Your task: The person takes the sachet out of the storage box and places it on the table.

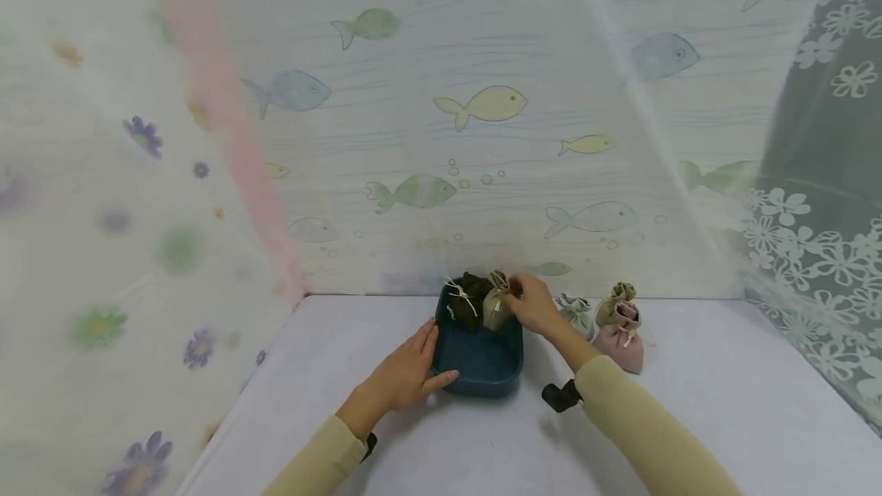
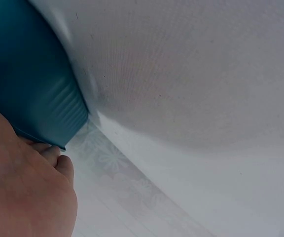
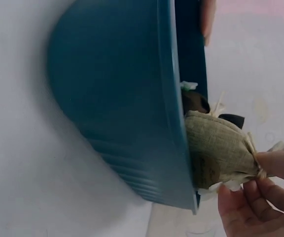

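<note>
A dark blue basin [image 1: 482, 362] sits on the white table. Along its left side lies my left hand [image 1: 406, 373], fingers extended against the wall and thumb at the near corner; the left wrist view shows its fingertips right at the rim of the basin [image 2: 38, 84]. My right hand [image 1: 534, 303] pinches the gathered neck of a beige drawstring pouch [image 1: 496, 311]. In the right wrist view that pouch [image 3: 221, 148] has its lower part inside the basin's rim. Beside it in the basin is a dark brown pouch [image 1: 465, 314] with pale strings.
To the right of the basin stand a pale grey-green pouch [image 1: 577, 314], partly behind my right wrist, an olive pouch [image 1: 613, 305] and a pink pouch [image 1: 623, 347]. A fish-patterned curtain [image 1: 413, 243] hangs along the table's far edge.
</note>
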The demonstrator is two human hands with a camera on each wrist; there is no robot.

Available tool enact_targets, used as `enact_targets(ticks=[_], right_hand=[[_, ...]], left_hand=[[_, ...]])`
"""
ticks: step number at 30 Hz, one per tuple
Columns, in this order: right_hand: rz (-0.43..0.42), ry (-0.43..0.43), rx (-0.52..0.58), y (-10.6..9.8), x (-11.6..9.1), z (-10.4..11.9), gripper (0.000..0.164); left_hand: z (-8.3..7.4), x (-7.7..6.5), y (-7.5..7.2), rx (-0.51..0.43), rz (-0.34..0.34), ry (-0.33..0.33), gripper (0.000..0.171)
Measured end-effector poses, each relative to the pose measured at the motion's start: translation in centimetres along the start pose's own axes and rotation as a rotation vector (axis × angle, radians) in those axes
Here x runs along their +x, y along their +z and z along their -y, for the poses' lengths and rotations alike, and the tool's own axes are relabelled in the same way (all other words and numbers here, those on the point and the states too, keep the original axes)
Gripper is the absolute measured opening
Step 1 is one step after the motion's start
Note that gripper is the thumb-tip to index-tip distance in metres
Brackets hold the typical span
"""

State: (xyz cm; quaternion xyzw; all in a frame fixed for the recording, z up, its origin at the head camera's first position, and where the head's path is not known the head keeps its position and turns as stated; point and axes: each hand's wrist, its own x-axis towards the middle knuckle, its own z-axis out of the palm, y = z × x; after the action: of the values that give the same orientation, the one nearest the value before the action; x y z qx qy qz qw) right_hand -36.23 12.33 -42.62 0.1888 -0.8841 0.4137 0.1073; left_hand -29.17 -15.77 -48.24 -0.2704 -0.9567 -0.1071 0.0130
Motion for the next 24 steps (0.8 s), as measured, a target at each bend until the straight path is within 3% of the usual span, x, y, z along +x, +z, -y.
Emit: enact_targets(ticks=[9,24], right_hand=[[0.019,-0.041,0.03,-1.1,-0.9,0.6,0.021],[0.056,-0.071,0.096,-2.7,-3.1,1.3,0.023]], left_hand=[[-0.4,-0.2,-0.3,-0.024,-0.034,0.033,0.101],[-0.7,-0.1,-1.1,-0.013,0.02,0.003,0.098]])
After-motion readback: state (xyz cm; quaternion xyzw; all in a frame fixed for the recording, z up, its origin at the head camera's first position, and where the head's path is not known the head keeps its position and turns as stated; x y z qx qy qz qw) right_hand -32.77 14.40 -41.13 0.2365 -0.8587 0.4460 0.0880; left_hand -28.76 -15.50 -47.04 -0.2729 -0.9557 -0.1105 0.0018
